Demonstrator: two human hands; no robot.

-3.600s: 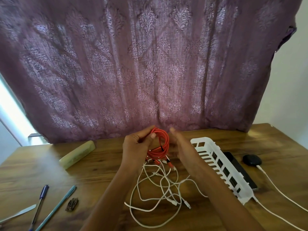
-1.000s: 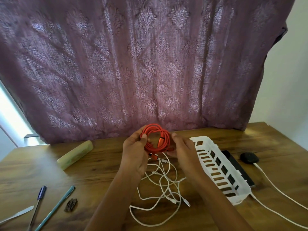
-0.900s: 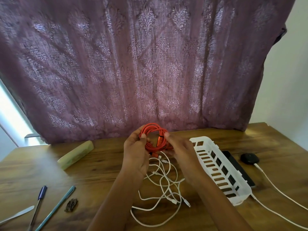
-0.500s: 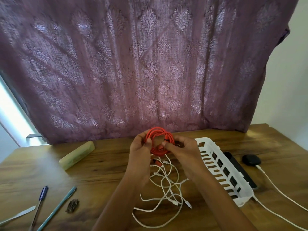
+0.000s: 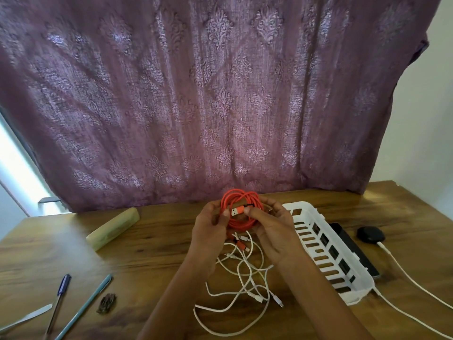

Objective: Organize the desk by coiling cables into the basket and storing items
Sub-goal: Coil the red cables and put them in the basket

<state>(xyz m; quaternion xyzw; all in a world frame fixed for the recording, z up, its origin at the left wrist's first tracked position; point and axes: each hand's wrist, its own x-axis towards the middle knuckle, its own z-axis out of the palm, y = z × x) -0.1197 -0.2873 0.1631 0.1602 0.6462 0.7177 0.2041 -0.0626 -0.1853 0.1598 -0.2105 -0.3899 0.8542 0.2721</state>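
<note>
An orange cable (image 5: 239, 197) is wound into a coil and held above the wooden desk (image 5: 152, 244) near its middle. My left hand (image 5: 210, 224) grips the coil's left side. My right hand (image 5: 272, 227) holds the right side, and its thumb pinches the orange USB plug across the loop. A loose tangle of white cables (image 5: 245, 285) lies on the desk below the hands, with short orange-tipped ends hanging from the coil. The white slotted basket (image 5: 343, 273) stands just right of my right hand.
A pale green case (image 5: 113, 228) lies at the back left. Two pens (image 5: 81, 310), a small dark clip (image 5: 106, 303) and a metal blade (image 5: 29, 317) sit at the front left. Behind the basket are a black phone (image 5: 353, 246) and a black charger (image 5: 370, 234) with a white lead. A purple curtain hangs behind.
The coil has shifted slightly right toward the basket. My right thumb has brought the orange USB plug across the front of the loop.
</note>
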